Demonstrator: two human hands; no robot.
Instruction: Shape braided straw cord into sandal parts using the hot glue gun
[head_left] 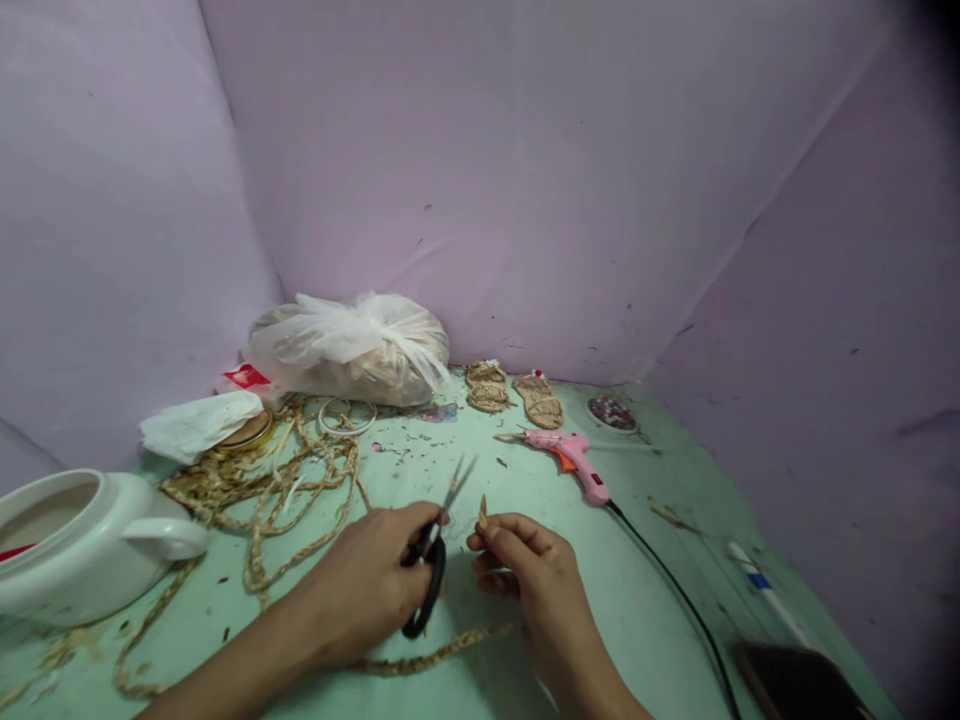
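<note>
My left hand (382,565) is closed around the black-handled scissors (426,605), whose blades point up and away from me, slightly apart. Between the thumb and fingers of my right hand (529,565) is a short piece of braided straw (482,513), its pointed tip upward. The two hands are close together above the table, with the blades just left of that piece. Below them a long braided straw cord (439,655) lies on the table, its frayed end near my right wrist. The same kind of cord lies in loops (307,490) to the left.
A pink glue gun (559,450) lies right of centre, its black cable running toward me. Two small woven straw soles (541,402) lie at the back beside a tied plastic bag (352,350). A white pot (97,560) stands left; a marker (765,590) and dark phone-like object (799,685) lie right.
</note>
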